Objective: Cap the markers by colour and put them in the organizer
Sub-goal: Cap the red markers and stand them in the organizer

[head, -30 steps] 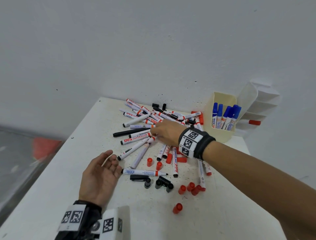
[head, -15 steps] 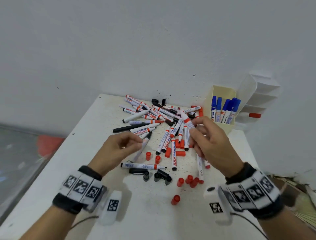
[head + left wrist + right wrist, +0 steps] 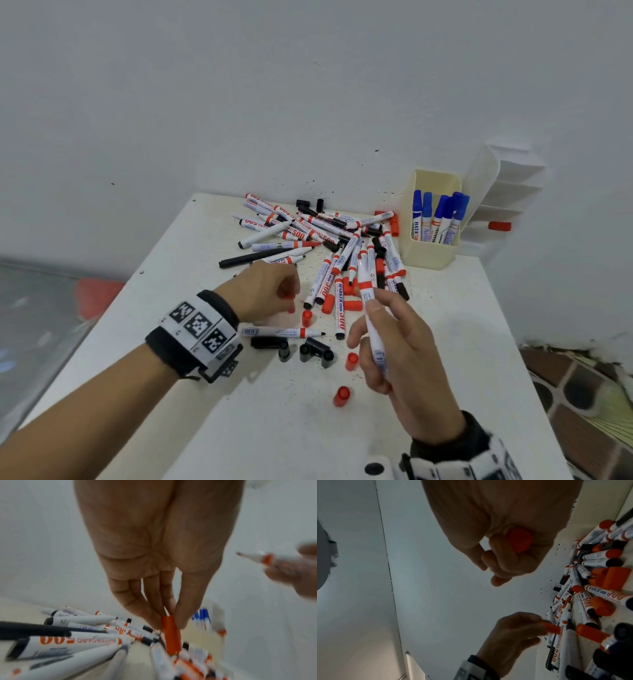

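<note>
A pile of uncapped red and black markers (image 3: 308,233) lies at the back of the white table (image 3: 260,431). My right hand (image 3: 371,322) grips one red marker (image 3: 365,284) by its barrel, bare tip pointing away over the pile. Its red butt end (image 3: 519,539) shows inside the curled fingers. My left hand (image 3: 289,301) pinches a red cap (image 3: 171,632) between thumb and fingers, just above the table left of that marker. Cap and marker are apart. The cream organizer bin (image 3: 428,255) at the back right holds several capped blue markers (image 3: 438,219).
Loose red caps (image 3: 342,396) and black caps (image 3: 305,351) lie in front of the pile, between my hands. A white tiered organizer (image 3: 503,192) stands behind the cream bin with a red piece (image 3: 499,225) in it. The wall is right behind the pile.
My right hand has drawn a red marker out of the pile toward me. My left hand, open on the table a second ago, now pinches a red cap.
</note>
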`<control>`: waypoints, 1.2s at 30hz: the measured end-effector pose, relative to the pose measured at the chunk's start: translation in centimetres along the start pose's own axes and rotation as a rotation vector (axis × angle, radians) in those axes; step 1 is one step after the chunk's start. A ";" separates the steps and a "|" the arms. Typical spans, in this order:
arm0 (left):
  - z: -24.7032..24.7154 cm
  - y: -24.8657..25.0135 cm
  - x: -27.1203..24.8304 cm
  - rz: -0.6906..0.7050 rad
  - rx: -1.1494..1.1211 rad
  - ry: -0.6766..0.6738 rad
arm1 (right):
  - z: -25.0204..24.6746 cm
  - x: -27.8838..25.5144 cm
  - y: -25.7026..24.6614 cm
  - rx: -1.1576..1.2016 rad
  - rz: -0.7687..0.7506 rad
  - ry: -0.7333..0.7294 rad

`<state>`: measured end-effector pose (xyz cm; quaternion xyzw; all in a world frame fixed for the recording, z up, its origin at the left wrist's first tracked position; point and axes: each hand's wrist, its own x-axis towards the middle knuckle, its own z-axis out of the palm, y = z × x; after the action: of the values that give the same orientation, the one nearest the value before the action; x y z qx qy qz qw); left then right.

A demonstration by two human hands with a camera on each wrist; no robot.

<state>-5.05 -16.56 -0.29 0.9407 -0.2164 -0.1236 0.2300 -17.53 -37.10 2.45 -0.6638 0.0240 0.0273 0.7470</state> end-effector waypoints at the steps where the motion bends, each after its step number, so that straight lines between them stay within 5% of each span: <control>1: -0.7 0.2 -0.5 0.012 -0.118 0.070 | 0.0 -0.1 -0.1 -0.004 0.008 -0.004; 6: -2.4 3.2 -3.7 0.046 -0.958 0.451 | 0.5 -0.7 0.4 -0.154 -0.080 -0.031; 9: -1.6 5.0 -4.7 0.043 -1.176 0.503 | 1.1 -1.0 0.6 -0.192 -0.078 -0.075; 29: -0.4 6.9 -5.4 0.084 -1.193 0.496 | 2.5 -0.4 0.5 -0.297 -0.201 -0.082; 36: 0.1 6.4 -5.4 0.098 -1.127 0.467 | 2.2 0.1 -0.1 -0.272 -0.082 -0.158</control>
<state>-12.04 -19.23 3.49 0.6655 -0.1045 0.0013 0.7391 -17.42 -34.91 2.78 -0.7549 -0.0658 0.0520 0.6504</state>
